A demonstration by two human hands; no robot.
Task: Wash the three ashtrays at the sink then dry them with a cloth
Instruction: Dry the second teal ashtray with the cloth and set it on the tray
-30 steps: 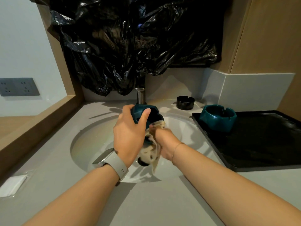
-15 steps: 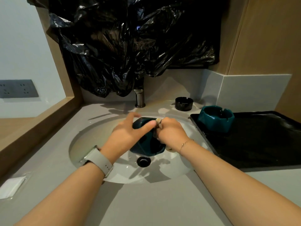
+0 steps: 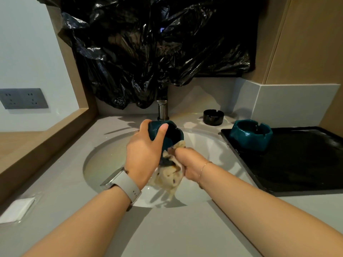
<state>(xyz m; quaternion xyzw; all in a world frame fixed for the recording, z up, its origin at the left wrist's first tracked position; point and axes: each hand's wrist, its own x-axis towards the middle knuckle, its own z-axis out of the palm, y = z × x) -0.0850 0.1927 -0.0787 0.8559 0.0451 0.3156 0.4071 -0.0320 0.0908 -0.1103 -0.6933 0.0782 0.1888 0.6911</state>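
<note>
Both bare forearms reach toward twelve o'clock. The left hand [image 3: 143,154] grips with its thumb up toward one o'clock; the right hand [image 3: 191,164], at its three o'clock, is curled tight.

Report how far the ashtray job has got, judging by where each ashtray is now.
Apparently done: one teal ashtray stands upright on the black tray. In hand: the left hand grips a second teal ashtray over the sink while the right hand works a beige cloth against it. Left: the black ashtray sits on the counter behind the basin; whether it is washed cannot be told.
</note>
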